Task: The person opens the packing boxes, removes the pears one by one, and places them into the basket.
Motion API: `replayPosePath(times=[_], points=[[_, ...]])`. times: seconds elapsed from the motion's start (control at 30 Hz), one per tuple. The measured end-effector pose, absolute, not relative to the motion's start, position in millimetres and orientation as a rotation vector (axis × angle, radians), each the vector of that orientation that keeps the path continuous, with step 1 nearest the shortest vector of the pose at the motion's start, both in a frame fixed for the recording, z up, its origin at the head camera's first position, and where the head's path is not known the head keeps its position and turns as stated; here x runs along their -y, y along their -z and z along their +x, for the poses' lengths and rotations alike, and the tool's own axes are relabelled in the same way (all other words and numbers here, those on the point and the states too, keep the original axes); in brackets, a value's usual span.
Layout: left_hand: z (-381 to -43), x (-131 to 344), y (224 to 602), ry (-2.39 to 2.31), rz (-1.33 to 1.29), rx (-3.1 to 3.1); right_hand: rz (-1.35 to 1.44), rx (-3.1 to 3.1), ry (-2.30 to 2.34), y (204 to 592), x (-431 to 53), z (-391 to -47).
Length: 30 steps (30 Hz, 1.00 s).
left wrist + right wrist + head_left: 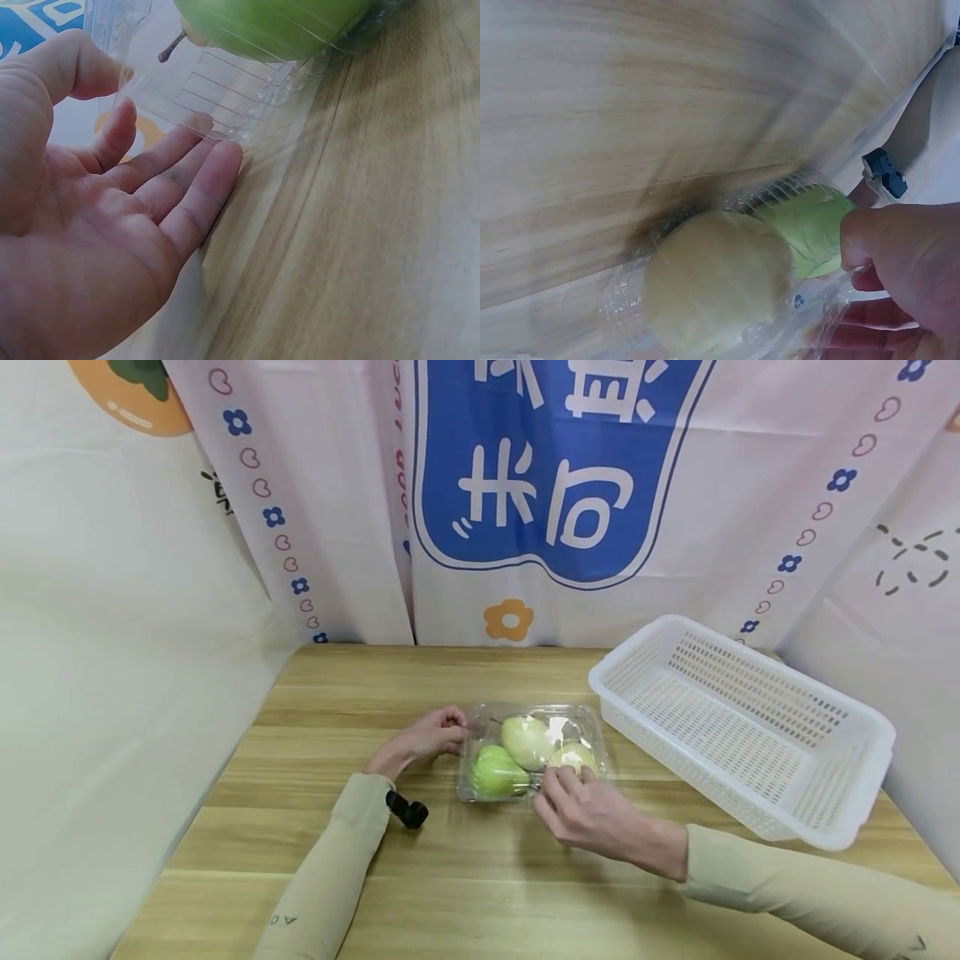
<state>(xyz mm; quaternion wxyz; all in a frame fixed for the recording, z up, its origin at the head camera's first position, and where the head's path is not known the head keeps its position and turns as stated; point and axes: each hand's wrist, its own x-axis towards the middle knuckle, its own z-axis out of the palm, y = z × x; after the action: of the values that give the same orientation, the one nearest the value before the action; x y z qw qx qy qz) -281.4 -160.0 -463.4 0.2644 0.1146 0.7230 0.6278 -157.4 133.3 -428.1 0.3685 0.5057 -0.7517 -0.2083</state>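
A clear plastic clamshell box point(540, 710) sits on the wooden table with a green pear point(497, 772) and two pale yellow pears point(527, 742) inside. At its left edge is my left hand point(427, 737); the thumb and index finger pinch the rim, while the other fingers point(210, 180) lie against the lower side. My right hand point(588, 810) is at the near right edge, pinching the plastic rim between thumb and curled fingers. In the right wrist view a yellow pear point(716, 281) shows through the plastic beside the thumb. Part of the near rim is hidden by the right hand.
A white perforated plastic basket point(720, 793) stands on the right of the table, close to the box. Printed cloth point(360, 527) hangs behind and along both sides. A black device point(407, 811) is strapped to the left wrist.
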Motion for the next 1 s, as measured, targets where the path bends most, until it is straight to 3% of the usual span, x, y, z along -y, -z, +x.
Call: replayPosePath(times=[1.0], points=[[-279.4,159.0,461.5,-1.652,0.33,-2.019,1.283,1.899,0.397,418.6,-132.9,-167.2]])
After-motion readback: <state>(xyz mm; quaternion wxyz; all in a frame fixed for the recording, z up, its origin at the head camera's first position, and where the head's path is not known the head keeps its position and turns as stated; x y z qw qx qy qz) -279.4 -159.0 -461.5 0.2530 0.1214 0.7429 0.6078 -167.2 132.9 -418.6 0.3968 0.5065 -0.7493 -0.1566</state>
